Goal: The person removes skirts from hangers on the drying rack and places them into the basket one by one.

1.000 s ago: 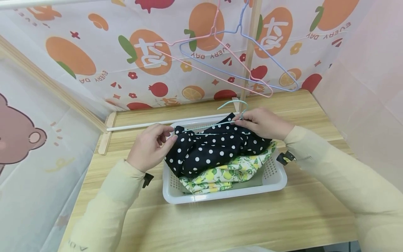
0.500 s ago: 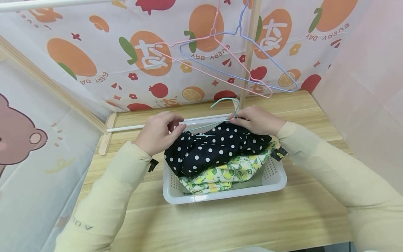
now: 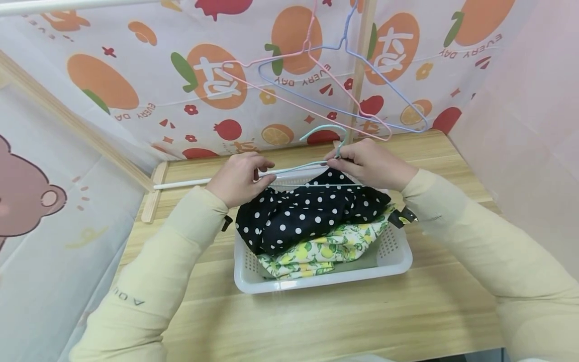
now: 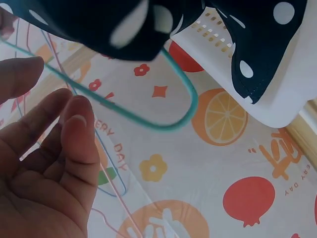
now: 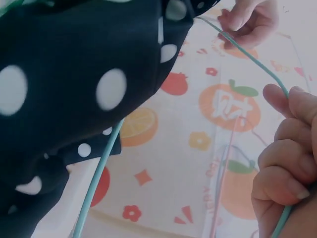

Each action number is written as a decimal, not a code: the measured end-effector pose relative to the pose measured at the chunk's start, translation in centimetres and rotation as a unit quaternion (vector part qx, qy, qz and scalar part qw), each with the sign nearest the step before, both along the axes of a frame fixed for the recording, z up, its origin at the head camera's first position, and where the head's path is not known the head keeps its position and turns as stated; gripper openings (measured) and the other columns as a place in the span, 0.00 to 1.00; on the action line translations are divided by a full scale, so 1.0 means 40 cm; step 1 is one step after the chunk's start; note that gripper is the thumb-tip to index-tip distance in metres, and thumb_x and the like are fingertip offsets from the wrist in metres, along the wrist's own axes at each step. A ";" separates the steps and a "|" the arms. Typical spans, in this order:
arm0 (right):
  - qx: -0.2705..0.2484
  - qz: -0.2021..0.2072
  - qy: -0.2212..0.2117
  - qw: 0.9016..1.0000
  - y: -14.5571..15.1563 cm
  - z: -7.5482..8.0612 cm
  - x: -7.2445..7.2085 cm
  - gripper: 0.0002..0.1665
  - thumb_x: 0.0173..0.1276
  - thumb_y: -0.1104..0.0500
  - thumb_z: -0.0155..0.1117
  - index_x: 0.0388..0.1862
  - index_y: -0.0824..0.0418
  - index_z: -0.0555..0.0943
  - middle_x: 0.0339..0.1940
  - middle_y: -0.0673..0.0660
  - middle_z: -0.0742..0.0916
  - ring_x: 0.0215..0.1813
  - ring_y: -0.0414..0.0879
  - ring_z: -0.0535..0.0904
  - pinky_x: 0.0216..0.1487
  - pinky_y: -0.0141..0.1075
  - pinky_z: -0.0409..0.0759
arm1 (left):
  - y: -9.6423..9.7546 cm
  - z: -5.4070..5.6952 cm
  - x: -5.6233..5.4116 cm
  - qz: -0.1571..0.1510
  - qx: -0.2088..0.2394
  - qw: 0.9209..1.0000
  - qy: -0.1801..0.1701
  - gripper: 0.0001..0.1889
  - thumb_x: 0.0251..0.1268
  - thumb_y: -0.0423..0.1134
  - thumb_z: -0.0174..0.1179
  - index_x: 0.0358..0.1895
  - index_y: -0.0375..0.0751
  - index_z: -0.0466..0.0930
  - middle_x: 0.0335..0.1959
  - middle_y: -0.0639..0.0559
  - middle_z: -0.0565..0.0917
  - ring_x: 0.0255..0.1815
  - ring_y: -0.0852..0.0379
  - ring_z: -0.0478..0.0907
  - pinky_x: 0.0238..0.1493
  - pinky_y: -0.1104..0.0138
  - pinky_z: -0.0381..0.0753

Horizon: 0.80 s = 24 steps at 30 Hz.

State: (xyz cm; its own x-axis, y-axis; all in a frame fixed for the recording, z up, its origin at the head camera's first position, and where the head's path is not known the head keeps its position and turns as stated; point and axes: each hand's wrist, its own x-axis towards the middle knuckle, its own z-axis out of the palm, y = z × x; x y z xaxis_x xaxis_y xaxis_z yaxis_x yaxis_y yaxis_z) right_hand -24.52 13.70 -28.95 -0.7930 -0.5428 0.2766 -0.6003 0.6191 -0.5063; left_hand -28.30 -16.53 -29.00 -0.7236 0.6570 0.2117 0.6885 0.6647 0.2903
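Note:
A mint-green clothes hanger [image 3: 304,165] stands over a black garment with white polka dots [image 3: 312,211]. My right hand [image 3: 371,163] grips the hanger just below its hook, thumb and fingers closed round the wire. My left hand [image 3: 242,178] is at the hanger's other end, fingers loosely bent. In the left wrist view the hanger arm [image 4: 116,108] runs past the gap between thumb and fingers [image 4: 79,129] without a pinch. Its rounded end is bare there. Below my hands, the dotted garment lies bunched on a lemon-print cloth [image 3: 312,256] in a white basket [image 3: 325,281].
Pink [image 3: 271,95] and blue [image 3: 389,80] hangers hang behind, before a fruit-print curtain [image 3: 181,30]. A white rod [image 3: 181,184] on wooden feet [image 3: 154,196] runs behind the basket. The wooden table [image 3: 316,322] extends in front.
My right hand has lifted the hanger a little, so more of its lower bar shows above the dotted garment. My left hand has moved right and up, from the garment's edge toward the hanger.

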 end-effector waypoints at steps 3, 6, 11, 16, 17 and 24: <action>-0.004 0.005 0.005 1.000 -0.011 0.007 0.007 0.12 0.74 0.52 0.55 0.37 0.55 0.84 0.47 0.47 0.87 0.20 0.41 0.65 0.23 0.34 0.64 | -0.003 -0.002 -0.001 -0.007 -0.001 1.000 0.005 0.12 0.65 0.40 0.62 0.46 0.37 0.85 0.36 0.47 0.85 0.33 0.54 0.78 0.32 0.63 0.79; -0.011 0.011 0.011 1.000 -0.020 0.011 0.010 0.12 0.74 0.54 0.56 0.33 0.55 0.84 0.47 0.48 0.87 0.20 0.41 0.64 0.23 0.34 0.63 | -0.007 -0.005 -0.002 -0.023 0.006 1.000 0.020 0.09 0.65 0.38 0.61 0.43 0.39 0.86 0.32 0.50 0.85 0.31 0.57 0.79 0.31 0.65 0.79; -0.020 0.018 0.015 1.000 -0.030 0.012 0.009 0.13 0.74 0.54 0.56 0.30 0.55 0.82 0.47 0.48 0.87 0.17 0.40 0.59 0.21 0.33 0.61 | -0.017 -0.011 0.000 -0.049 0.028 0.996 0.063 0.05 0.63 0.35 0.63 0.38 0.39 0.87 0.32 0.50 0.86 0.31 0.57 0.81 0.34 0.63 0.82; -0.028 0.026 0.016 0.999 -0.030 0.010 0.008 0.11 0.73 0.54 0.57 0.33 0.55 0.83 0.40 0.48 0.88 0.19 0.40 0.64 0.22 0.33 0.63 | -0.034 -0.014 0.006 -0.057 0.043 0.991 0.115 0.04 0.62 0.33 0.64 0.37 0.38 0.87 0.32 0.48 0.87 0.32 0.53 0.83 0.36 0.59 0.82; -0.028 0.027 0.018 0.999 -0.028 0.010 0.008 0.10 0.73 0.54 0.57 0.35 0.55 0.84 0.37 0.47 0.87 0.20 0.39 0.66 0.23 0.33 0.65 | -0.037 -0.015 0.006 -0.057 0.047 0.990 0.123 0.04 0.62 0.33 0.64 0.37 0.38 0.87 0.32 0.48 0.87 0.32 0.53 0.83 0.36 0.59 0.82; -0.020 0.025 -0.002 0.999 0.001 0.010 0.008 0.12 0.72 0.53 0.59 0.49 0.53 0.84 0.40 0.52 0.87 0.32 0.40 0.80 0.27 0.33 0.72 | -0.067 -0.018 0.005 -0.040 0.061 0.987 0.141 0.04 0.61 0.33 0.65 0.37 0.38 0.87 0.31 0.48 0.87 0.29 0.54 0.82 0.32 0.59 0.81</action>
